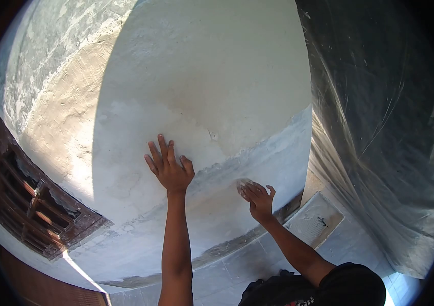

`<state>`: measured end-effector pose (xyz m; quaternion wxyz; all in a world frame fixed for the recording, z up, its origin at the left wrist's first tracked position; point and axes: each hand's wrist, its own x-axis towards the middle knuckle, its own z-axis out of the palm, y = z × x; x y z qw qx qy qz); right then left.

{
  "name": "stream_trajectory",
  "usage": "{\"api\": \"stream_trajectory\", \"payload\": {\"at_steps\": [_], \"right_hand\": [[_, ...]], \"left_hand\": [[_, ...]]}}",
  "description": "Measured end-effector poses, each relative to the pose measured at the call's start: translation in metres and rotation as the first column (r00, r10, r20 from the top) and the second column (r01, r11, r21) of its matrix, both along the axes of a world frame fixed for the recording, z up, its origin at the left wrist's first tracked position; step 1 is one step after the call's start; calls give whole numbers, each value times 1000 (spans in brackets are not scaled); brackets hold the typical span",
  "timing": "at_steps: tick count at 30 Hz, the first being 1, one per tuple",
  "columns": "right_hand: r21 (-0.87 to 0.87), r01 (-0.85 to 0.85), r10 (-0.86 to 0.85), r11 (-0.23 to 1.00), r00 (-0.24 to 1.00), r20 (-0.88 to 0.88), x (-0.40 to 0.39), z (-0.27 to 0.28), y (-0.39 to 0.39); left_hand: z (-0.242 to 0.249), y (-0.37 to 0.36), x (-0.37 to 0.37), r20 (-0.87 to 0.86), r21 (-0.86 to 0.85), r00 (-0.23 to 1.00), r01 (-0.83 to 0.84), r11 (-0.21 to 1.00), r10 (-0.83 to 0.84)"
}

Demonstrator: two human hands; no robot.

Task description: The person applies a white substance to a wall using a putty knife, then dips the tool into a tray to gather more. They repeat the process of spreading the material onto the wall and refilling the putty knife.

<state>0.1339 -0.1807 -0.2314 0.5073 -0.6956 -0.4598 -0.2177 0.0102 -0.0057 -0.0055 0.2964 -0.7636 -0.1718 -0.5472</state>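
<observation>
My left hand [171, 167] lies against the plastered wall [201, 97], its fingers spread and nothing in it. Lower and to the right, my right hand [258, 199] presses a small, whitish, crumpled pad [243, 186] to the greyer lower band of the same wall. Its fingers bend over the pad and hide most of it, so its kind cannot be made out. Around both hands the plaster looks dusty and patchy, with a small chipped spot [213, 135] to the right of my left hand.
A dark wooden window frame with bars [35, 204] is set at the left. Clear plastic sheeting [380, 122] hangs along the right side. A shallow, pale rectangular tray [335, 228] rests near the wall's foot, on the tiled floor [232, 268]. Sunlight falls on the rough upper-left plaster [74, 112].
</observation>
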Motion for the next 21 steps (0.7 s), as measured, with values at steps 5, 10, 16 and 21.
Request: {"api": "stream_trajectory", "payload": {"at_steps": [5, 10, 16, 21], "right_hand": [[358, 134, -176, 924, 981, 88, 56, 137, 22], [231, 136, -170, 963, 976, 136, 42, 90, 45], [-174, -112, 113, 978, 994, -2, -19, -57, -13], [120, 30, -36, 992, 998, 46, 20, 50, -4]], "left_hand": [[0, -1, 0, 0, 2, 1000, -11, 1000, 11], [0, -1, -1, -2, 0, 1000, -12, 1000, 12], [-1, -2, 0, 2, -1, 1000, -5, 1000, 5], [-2, -1, 0, 4, -5, 1000, -2, 1000, 2]]}}
